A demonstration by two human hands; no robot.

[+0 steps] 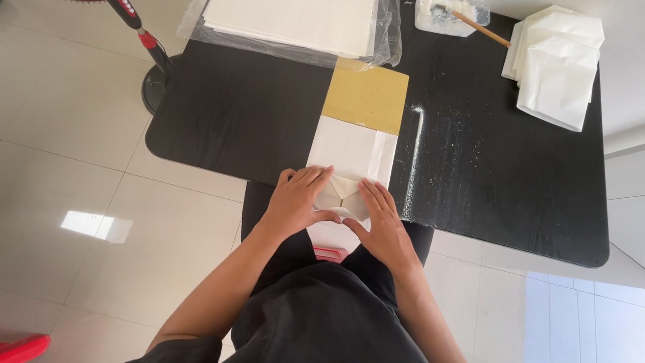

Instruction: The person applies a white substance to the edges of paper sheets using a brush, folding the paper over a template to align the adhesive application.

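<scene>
White paper bag (351,156) lies flat along the near edge of the black table (242,114), its near end folded into angled flaps under both hands. Left hand (295,202) lies palm down on the left flap, fingers spread and flat, its grip open and pressing rather than closed round anything; the thumb points toward the centre crease. Right hand (383,225) lies the same way on the right flap, fingers straight, its grip open too, thumb touching the paper near the middle. The two hands sit just beside each other with the folded point between them.

A yellow-brown card (366,97) sticks out from under the far end of the bag. Beyond it, a clear plastic wrap (386,40) holds a stack of white sheets (295,20). At the far right a clear tub (443,17) holds white paste, with a wooden stick (480,28) resting in it. Folded white bags (557,64) are piled near the right corner.
</scene>
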